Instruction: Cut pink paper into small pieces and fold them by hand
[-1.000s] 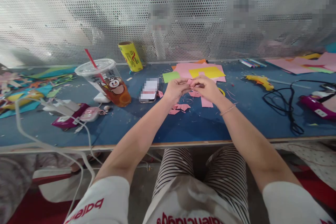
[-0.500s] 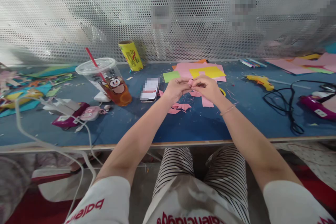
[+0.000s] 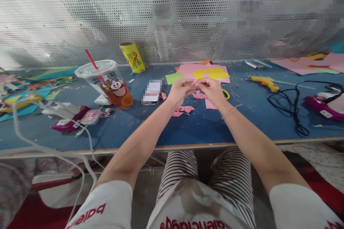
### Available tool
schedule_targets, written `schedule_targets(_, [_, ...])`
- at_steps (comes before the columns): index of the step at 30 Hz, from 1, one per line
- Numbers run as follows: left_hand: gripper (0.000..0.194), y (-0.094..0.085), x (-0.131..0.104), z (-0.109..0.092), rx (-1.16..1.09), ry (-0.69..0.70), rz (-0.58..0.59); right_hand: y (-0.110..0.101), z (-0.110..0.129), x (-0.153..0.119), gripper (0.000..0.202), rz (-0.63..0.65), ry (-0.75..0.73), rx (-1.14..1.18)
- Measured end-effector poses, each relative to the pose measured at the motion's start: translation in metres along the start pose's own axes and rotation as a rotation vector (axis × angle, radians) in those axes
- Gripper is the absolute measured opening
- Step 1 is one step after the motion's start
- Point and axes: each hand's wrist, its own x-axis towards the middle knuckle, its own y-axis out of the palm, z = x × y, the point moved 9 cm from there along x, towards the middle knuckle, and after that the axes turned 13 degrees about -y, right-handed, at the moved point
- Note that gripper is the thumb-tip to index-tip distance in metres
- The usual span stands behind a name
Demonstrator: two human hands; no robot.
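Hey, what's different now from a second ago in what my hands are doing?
Only a little: your right hand has shifted its fingertips on the small pink paper piece, so less of it shows. I see nothing newly grasped or let go. Your left hand, the clear plastic cup and the yellow glue gun look unchanged.

The surface (image 3: 129,128) is showing blue, the straw (image 3: 91,60) is glowing red, and black stripes are crossing white trousers (image 3: 180,171)
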Motion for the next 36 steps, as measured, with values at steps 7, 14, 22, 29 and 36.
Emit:
schedule_targets(7, [0.015,0.001,-0.002,0.001,-0.002,-0.023,-0.02,-0.001,-0.001,-0.001,0.015,-0.031,-0.024,-0.011])
schedule_targets(14, [0.03,0.003,0.0,0.0,0.057,0.012,0.023,-0.005,-0.009,0.0,0.032,-0.076,-0.003,-0.043])
schedule_targets(22, [0.033,0.001,-0.001,-0.003,0.152,0.001,-0.007,-0.001,-0.017,0.0,0.026,-0.05,0.101,0.094])
schedule_targets(29, [0.03,-0.002,0.002,0.0,0.135,0.027,-0.017,-0.006,-0.006,-0.002,0.02,-0.11,0.034,-0.016])
schedule_targets(36, [0.019,-0.002,0.0,-0.009,0.37,0.132,-0.11,-0.005,-0.018,-0.004,0.024,-0.084,0.143,0.042])
